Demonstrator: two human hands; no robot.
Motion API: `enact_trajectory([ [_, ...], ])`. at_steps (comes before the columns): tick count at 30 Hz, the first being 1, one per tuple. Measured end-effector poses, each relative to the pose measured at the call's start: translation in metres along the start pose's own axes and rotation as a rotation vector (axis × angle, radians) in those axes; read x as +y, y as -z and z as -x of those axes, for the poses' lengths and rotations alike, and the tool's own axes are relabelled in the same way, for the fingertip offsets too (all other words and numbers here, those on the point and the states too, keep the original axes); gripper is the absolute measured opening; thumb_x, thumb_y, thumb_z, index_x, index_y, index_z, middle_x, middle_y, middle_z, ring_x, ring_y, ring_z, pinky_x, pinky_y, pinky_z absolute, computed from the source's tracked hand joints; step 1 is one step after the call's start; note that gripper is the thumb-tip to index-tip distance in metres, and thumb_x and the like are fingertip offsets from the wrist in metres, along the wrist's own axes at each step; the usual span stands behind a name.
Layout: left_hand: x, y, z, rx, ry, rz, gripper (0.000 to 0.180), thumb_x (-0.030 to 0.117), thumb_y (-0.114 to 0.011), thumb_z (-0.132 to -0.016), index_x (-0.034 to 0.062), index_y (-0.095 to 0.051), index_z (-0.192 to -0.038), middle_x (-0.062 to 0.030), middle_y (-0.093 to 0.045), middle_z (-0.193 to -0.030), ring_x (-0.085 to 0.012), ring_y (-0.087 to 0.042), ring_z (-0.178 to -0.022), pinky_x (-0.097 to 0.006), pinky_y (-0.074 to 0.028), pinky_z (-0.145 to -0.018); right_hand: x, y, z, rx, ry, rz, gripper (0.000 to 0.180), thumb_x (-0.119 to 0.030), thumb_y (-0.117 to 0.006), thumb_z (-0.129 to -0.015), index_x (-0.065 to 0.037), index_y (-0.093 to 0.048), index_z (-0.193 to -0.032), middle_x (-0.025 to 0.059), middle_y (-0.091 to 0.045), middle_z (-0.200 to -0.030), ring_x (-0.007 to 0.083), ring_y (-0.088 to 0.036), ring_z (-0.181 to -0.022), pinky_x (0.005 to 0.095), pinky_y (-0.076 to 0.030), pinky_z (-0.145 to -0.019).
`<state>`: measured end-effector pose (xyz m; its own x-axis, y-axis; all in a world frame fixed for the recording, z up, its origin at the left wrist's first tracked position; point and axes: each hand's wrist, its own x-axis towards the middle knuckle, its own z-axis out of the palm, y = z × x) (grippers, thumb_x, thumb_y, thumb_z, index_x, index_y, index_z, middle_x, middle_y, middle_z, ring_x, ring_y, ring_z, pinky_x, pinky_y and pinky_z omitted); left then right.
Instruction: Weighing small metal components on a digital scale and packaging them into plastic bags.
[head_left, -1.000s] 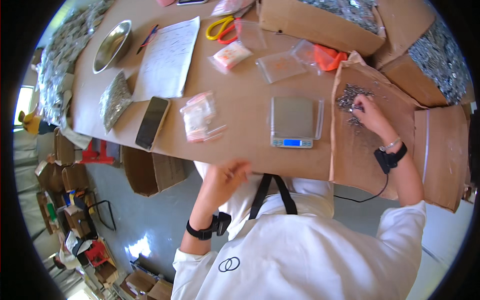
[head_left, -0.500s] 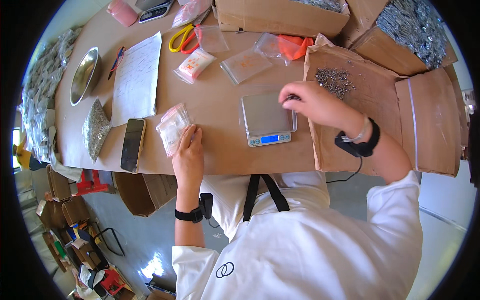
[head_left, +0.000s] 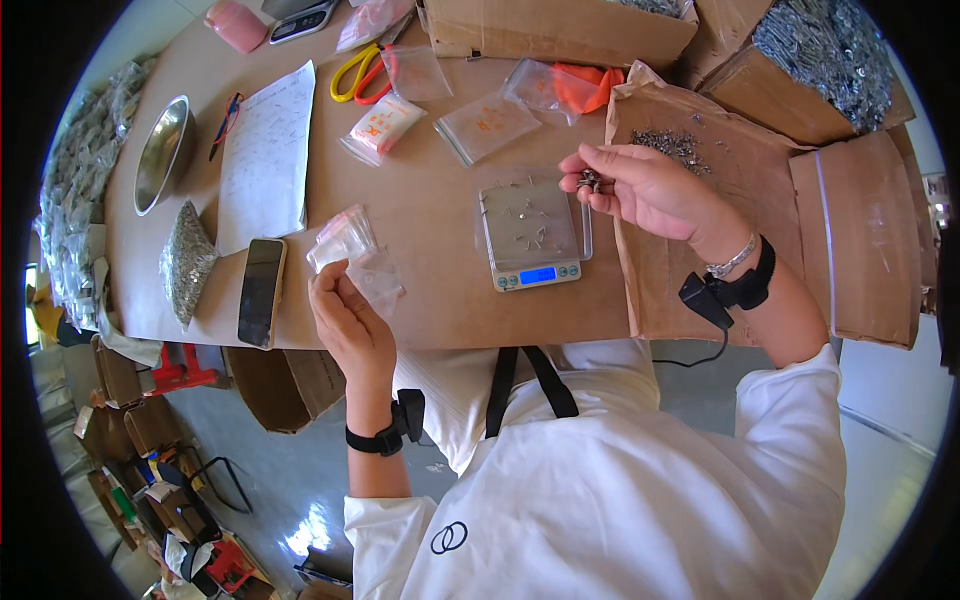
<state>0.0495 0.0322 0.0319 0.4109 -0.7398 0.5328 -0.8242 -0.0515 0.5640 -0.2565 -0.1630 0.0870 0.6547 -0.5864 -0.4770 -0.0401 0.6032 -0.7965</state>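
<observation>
Overhead, right hand (head_left: 650, 190) fingers pinching small screws (head_left: 590, 181) above scale (head_left: 530, 235); left hand (head_left: 350, 320) gripping clear bag (head_left: 378, 275), upright

A digital scale (head_left: 532, 235) sits on the desk (head_left: 430, 215) directly before the person, a few small metal parts lying in its tray. The right hand (head_left: 645, 190) hovers just right of the scale, above a flattened cardboard sheet (head_left: 700, 250) carrying a scatter of screws (head_left: 675, 145). The left hand (head_left: 350, 320) is at the near desk edge, touching a pile of small plastic bags (head_left: 355, 250). A phone (head_left: 261, 292) lies left of those bags, a paper sheet (head_left: 266, 160) behind it and a metal bowl (head_left: 163, 152) farther left. Scissors (head_left: 362, 70) and more bags (head_left: 488, 124) lie behind the scale. Open boxes of hardware (head_left: 820, 55) stand at the far right.
</observation>
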Motion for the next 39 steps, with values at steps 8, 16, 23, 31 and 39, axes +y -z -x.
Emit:
enact_trajectory([
  [8, 0.020, 0.013, 0.014, -0.232, 0.105, 0.075, 0.014, 0.003, -0.052, -0.102, -0.0001, -0.058, -0.115, -0.0149, -0.061, -0.099, -0.0294, -0.062, -0.085, -0.035, -0.051, -0.076, 0.004, -0.015, 0.009, 0.023, 0.033, 0.227, 0.022, -0.010, -0.055, -0.103, 0.004, -0.063, -0.118, 0.0093, -0.069, -0.108, 0.0132, -0.069, -0.095, 0.0227, -0.057, -0.084],
  [16, 0.027, 0.021, 0.026, -0.241, 0.090, 0.167, 0.025, -0.012, -0.063, -0.087, 0.0052, -0.075, -0.101, -0.0082, -0.062, -0.085, -0.0202, -0.062, -0.073, -0.029, -0.050, -0.066, 0.010, -0.033, -0.005, 0.099, 0.134, 0.689, 0.024, -0.006, -0.054, -0.102, 0.006, -0.065, -0.120, 0.0160, -0.072, -0.105, 0.0171, -0.073, -0.088, 0.0279, -0.060, -0.077],
  [23, 0.028, 0.022, 0.024, -0.252, 0.062, 0.184, 0.026, -0.011, -0.061, -0.090, 0.0039, -0.076, -0.105, -0.0082, -0.062, -0.087, -0.0179, -0.061, -0.075, -0.029, -0.048, -0.067, 0.012, -0.028, -0.004, 0.070, 0.237, 0.805, 0.029, -0.008, -0.056, -0.102, 0.004, -0.065, -0.126, 0.0151, -0.072, -0.110, 0.0169, -0.073, -0.090, 0.0274, -0.060, -0.079],
  [31, 0.034, 0.020, 0.016, -0.186, 0.095, 0.126, 0.017, -0.009, -0.065, -0.087, 0.0043, -0.074, -0.094, -0.0076, -0.060, -0.079, -0.0217, -0.060, -0.068, -0.031, -0.048, -0.064, -0.001, -0.015, 0.006, 0.034, 0.084, 0.146, 0.029, -0.011, -0.052, -0.104, 0.006, -0.060, -0.127, 0.0160, -0.069, -0.116, 0.0184, -0.070, -0.102, 0.0251, -0.058, -0.086],
  [39, 0.018, 0.022, 0.029, -0.264, 0.281, 0.136, 0.012, 0.003, -0.081, -0.081, 0.0031, -0.070, -0.086, -0.0067, -0.058, -0.076, -0.0166, -0.057, -0.066, -0.030, -0.046, -0.061, -0.005, -0.006, 0.033, 0.127, 0.032, -0.235, 0.027, -0.016, -0.050, -0.106, 0.002, -0.057, -0.125, 0.0141, -0.066, -0.119, 0.0139, -0.065, -0.098, 0.0241, -0.057, -0.086],
])
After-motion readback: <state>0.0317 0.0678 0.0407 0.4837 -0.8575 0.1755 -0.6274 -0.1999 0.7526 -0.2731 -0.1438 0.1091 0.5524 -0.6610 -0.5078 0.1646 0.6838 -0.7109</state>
